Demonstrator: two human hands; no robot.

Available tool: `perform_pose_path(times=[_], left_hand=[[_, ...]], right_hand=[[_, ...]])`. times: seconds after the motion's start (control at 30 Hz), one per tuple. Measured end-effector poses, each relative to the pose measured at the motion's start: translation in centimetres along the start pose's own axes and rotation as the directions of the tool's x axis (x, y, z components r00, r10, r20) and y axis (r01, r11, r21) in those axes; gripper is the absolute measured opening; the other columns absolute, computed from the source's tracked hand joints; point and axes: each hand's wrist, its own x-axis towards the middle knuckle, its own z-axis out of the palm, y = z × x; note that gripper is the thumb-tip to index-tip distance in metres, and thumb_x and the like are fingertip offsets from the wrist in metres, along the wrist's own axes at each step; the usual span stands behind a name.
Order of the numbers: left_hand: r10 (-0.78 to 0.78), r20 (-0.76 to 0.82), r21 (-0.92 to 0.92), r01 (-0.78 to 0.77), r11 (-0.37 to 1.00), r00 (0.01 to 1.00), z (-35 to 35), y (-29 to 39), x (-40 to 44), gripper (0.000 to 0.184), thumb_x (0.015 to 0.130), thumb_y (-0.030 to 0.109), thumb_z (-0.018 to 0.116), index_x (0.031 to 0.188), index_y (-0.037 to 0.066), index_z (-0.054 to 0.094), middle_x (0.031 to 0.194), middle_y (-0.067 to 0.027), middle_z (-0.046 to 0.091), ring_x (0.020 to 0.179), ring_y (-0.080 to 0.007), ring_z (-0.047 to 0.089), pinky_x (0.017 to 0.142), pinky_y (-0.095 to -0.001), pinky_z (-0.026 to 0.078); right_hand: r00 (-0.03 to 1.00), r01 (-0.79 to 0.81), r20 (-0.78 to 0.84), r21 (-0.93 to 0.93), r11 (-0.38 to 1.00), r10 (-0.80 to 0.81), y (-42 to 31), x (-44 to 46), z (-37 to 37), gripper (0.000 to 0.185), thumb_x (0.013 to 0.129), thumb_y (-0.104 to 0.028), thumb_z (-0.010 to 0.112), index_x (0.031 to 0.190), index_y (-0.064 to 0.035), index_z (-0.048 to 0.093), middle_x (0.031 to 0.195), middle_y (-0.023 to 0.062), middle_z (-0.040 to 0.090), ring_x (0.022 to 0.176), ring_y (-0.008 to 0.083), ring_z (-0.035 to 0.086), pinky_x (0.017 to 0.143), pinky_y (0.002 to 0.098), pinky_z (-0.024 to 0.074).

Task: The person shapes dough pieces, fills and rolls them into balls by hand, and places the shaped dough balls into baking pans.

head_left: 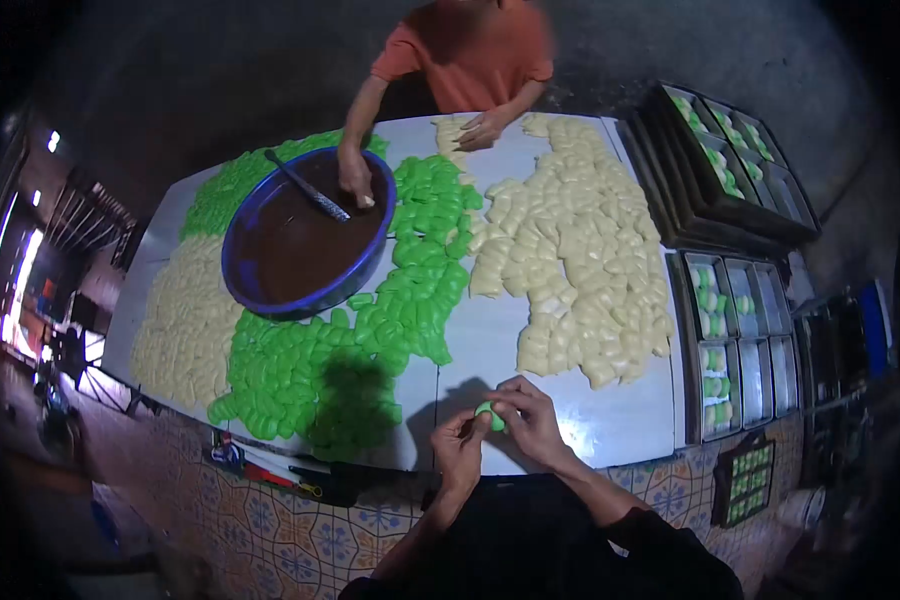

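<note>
A small green dough piece (491,416) is pinched between my two hands above the front edge of the white table (480,365). My left hand (459,450) holds its left side, and the fingers of my right hand (532,420) close on it from the right. Many flattened green dough pieces (410,310) lie to the left of my hands. Beyond and to the right spread many cream dough pieces (595,270).
A blue basin (355,282) of brown filling holds a spatula (310,190). Across the table, a person in an orange shirt (470,60) reaches into it. Stacked metal trays (690,215) and divided trays (755,385) with dough stand at right. Tools (270,475) lie along the front edge.
</note>
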Motion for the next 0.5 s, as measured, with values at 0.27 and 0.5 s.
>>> perform_pose_path(times=[0.27, 0.5], left_hand=[[-0.223, 0.487, -0.808, 0.533, 0.252, 0.844, -0.6, 0.1, 2.7, 0.025, 0.091, 0.017, 0.054, 0.110, 0.002, 0.061, 0.107, -0.0052, 0.063, 0.101, -0.0157, 0.059, 0.089, -0.0316, 0.047], [0.246, 0.629, -0.679, 0.367, 0.635, 0.737, -4.1, 5.8, 17.1, 0.112, 0.067, 0.078, 0.054, 0.138, -0.005, 0.030, 0.122, -0.0156, 0.054, 0.115, -0.0254, 0.050, 0.099, -0.0420, 0.039]], right_hand=[[0.949, 0.217, 0.229, 0.030, 0.976, -0.218, -0.9, 4.8, 1.1, 0.061, 0.087, -0.057, 0.054, 0.106, 0.0010, 0.061, 0.131, 0.0172, 0.046, 0.123, 0.0302, 0.040, 0.103, 0.0433, 0.0306], [0.889, -0.149, 0.457, 0.314, 0.938, -0.012, 2.4, 8.1, -0.5, 0.135, 0.056, -0.088, 0.055, 0.149, -0.0141, -0.009, 0.153, 0.0129, 0.008, 0.128, 0.0280, 0.029, 0.095, 0.0486, 0.0381]])
